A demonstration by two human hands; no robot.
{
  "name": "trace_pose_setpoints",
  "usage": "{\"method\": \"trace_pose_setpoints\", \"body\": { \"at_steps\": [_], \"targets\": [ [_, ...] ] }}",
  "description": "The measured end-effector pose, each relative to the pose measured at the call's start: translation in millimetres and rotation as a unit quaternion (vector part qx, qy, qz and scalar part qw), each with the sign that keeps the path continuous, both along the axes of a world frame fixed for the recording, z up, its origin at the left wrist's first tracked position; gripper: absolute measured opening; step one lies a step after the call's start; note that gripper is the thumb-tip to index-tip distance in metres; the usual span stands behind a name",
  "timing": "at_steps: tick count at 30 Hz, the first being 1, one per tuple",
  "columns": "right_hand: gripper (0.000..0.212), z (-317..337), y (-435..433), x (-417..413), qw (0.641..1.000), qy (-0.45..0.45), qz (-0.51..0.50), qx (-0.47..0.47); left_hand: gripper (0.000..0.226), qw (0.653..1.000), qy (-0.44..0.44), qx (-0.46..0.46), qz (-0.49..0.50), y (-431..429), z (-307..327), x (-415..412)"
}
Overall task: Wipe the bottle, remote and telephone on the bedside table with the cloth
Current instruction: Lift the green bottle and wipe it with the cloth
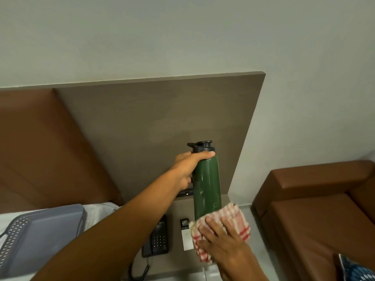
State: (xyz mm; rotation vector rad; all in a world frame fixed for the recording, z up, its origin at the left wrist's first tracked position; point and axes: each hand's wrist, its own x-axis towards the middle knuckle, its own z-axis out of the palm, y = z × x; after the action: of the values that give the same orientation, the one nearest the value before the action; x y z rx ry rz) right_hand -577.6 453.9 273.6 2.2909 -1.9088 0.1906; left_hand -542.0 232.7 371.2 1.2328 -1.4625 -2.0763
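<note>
Our left fingers (205,154) curl tight around the neck of the green bottle (207,185), just under its dark cap (200,146). Our left hand (188,169) holds the bottle up in the middle of the frame, standing almost straight. We cannot see its bottom, so we cannot tell if it is lifted off the table or not.

Our right fingers (213,230) lie spread and bent over the red and white checked cloth (223,226). Our right hand (221,242) presses the cloth onto the lower part of the bottle — low in the frame, a bit right of the middle. The cloth wraps around the bottle's base there.

Going out from the hands, the bedside table (176,262) sits at the bottom of the frame. The black telephone (157,237) rests on it, left of the bottle, with its cord curling down. The remote (186,234) is the small thing with a dark top and a white body, lying between the telephone and the cloth. No hand touches either one.

So we think the job is at its first part — the bottle is being wiped now. The remote and the telephone look like they are left to do. We cannot tell how much of the bottle is clean.

A grey basket (40,240) sits at the lower left, and a brown seat (314,199) is at the right.
</note>
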Motion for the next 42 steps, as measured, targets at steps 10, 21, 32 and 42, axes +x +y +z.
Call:
{"method": "trace_pose_setpoints", "body": {
  "at_steps": [10,21,32,42],
  "targets": [
    [0.063,68.9,-30.5,-48.5,0.899,-0.301,-0.181,-0.261,0.061,1.000,-0.013,-0.012,-0.013,-1.0,-1.2,9.2],
    [0.047,17.8,-56.9,0.8,0.996,-0.003,0.037,-0.084,0.047,0.998,-0.033,-0.020,0.047,-10.2,5.7,7.5],
    [0.060,42.0,-23.5,-19.3,0.988,-0.132,-0.050,-0.070,0.051,0.999,-0.014,-0.043,0.029,-28.9,20.1,17.1],
    [0.061,82.5,-88.1,-33.9,0.935,-0.240,-0.164,-0.203,0.069,0.999,-0.019,-0.021,-0.020,-18.3,15.3,14.8]
  ]
}}
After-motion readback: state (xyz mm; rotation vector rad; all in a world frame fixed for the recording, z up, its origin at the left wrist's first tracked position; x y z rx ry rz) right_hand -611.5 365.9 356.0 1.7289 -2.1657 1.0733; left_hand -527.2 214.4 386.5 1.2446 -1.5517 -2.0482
